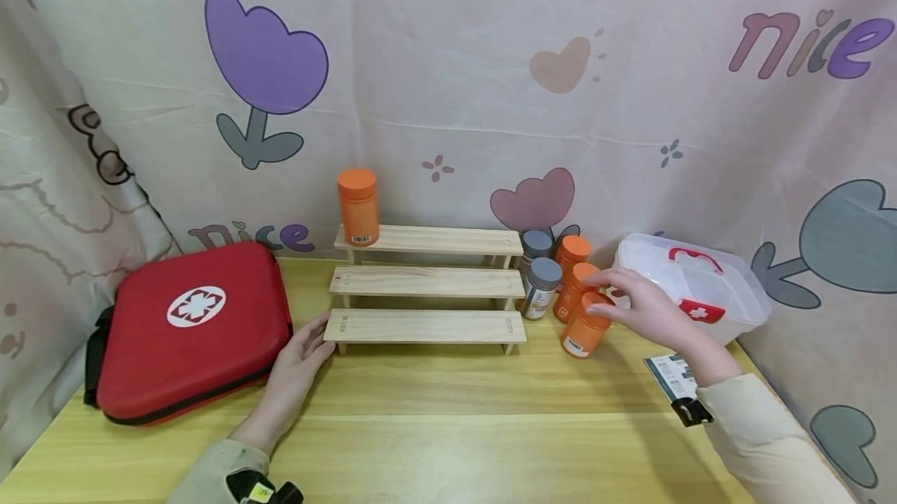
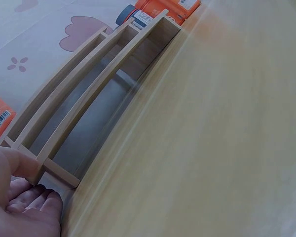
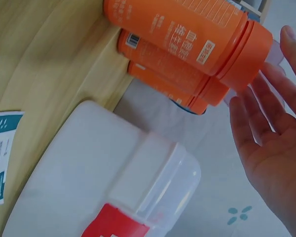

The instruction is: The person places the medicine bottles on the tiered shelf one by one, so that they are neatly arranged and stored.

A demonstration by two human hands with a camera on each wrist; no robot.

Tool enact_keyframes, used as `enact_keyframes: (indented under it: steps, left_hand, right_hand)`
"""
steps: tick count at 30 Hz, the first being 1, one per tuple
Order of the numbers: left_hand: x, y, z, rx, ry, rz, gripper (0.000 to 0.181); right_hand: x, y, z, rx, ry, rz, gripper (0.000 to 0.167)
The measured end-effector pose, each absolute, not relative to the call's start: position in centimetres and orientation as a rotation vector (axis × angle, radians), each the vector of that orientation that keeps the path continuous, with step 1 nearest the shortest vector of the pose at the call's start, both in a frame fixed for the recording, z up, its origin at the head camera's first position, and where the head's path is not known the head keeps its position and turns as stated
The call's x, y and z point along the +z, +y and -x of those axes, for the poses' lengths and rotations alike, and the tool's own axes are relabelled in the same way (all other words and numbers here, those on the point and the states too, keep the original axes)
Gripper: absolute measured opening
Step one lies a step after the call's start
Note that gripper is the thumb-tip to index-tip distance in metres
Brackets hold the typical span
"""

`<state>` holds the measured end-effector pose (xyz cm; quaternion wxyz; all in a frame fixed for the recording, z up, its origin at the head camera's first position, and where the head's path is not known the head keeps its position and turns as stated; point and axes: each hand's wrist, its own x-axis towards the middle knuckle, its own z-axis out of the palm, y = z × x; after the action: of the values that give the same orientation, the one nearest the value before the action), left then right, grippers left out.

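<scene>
A three-step wooden rack (image 1: 427,325) stands on the table, with one orange bottle (image 1: 359,208) upright on the left of its top step. My left hand (image 1: 300,352) touches the left end of the lowest step, its fingers relaxed in the left wrist view. To the right of the rack, three orange bottles (image 1: 585,325) stand in a row beside two grey-capped bottles (image 1: 542,290). My right hand (image 1: 645,305) is at the orange cap (image 3: 249,59) of the nearest one, fingers spread around it; whether they touch it is unclear.
A red first-aid case (image 1: 196,333) lies left of my left hand. Behind my right forearm stands a clear white first-aid box (image 1: 729,278). A printed card (image 1: 671,375) lies partly under that forearm. A patterned curtain (image 1: 434,83) hangs along the back.
</scene>
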<state>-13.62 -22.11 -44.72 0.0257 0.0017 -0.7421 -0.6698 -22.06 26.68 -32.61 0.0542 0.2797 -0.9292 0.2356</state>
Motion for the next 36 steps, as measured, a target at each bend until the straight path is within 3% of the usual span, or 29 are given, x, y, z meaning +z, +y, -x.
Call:
enact_keyframes:
  steps: [16,36]
  left_hand:
    - [-44.7,-22.3,13.5,-2.073,-2.280,-0.004,0.056]
    - [-44.5,-22.1,13.5,-2.104,-2.278,-0.008,0.056]
  right_hand:
    - [-33.2,27.4,21.8,0.714,-2.897,-0.824,0.056]
    - [-32.7,26.9,21.3,0.698,-2.901,-0.794,0.052]
